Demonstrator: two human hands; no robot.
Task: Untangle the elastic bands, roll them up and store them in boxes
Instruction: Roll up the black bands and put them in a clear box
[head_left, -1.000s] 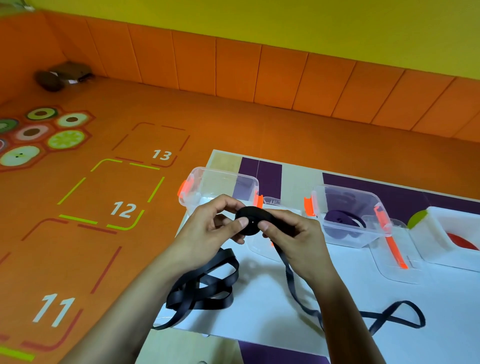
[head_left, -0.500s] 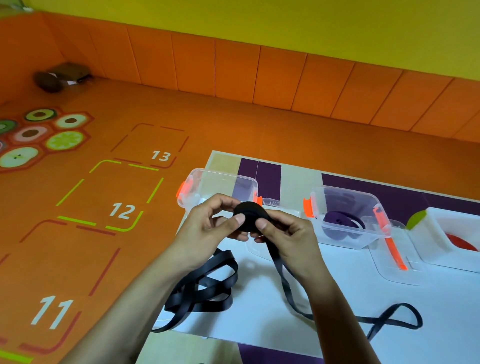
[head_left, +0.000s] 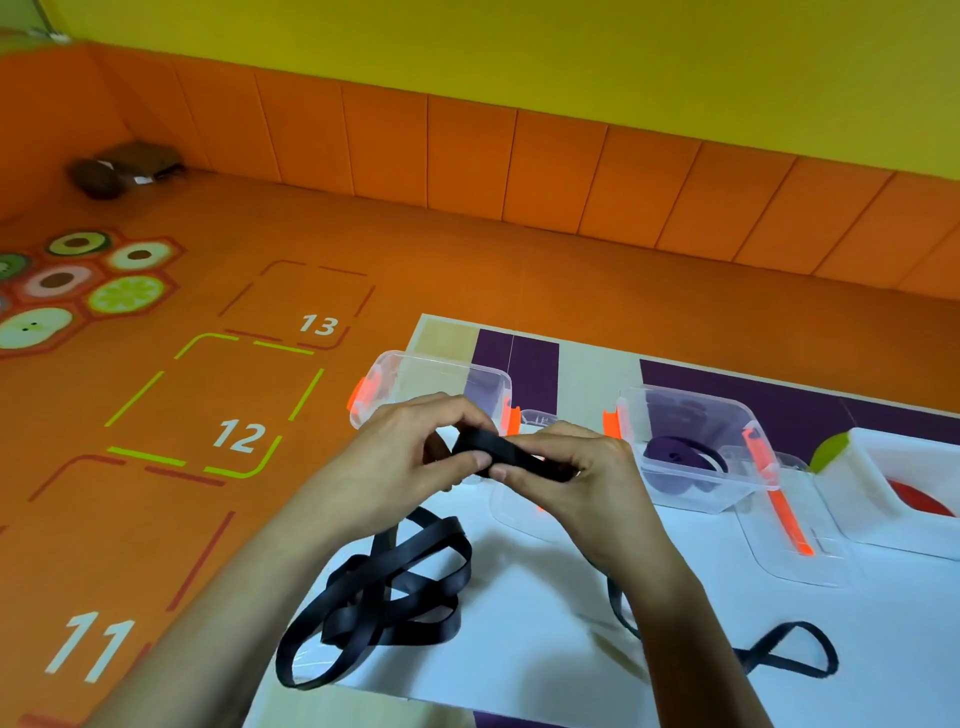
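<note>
My left hand (head_left: 410, 462) and my right hand (head_left: 566, 483) both pinch a rolled part of a black elastic band (head_left: 498, 452), held above the white board (head_left: 519, 634). The band's loose length lies in a pile of loops (head_left: 395, 587) under my left wrist. Another loose black loop (head_left: 789, 654) shows to the right of my right forearm. Just behind my hands stands an empty clear box (head_left: 431, 384) with orange clips. A second clear box (head_left: 691, 447) to the right holds a rolled purple band (head_left: 675, 457).
A white box (head_left: 893, 488) with a red roll inside stands at the far right, beside a clear lid (head_left: 779, 530) with an orange clip. The board lies on a low table over an orange floor with numbered squares. A dark object (head_left: 119, 169) sits in the far left corner.
The black roll has turned from face-on to edge-on between my fingers. Both hands stay in the same place above the board.
</note>
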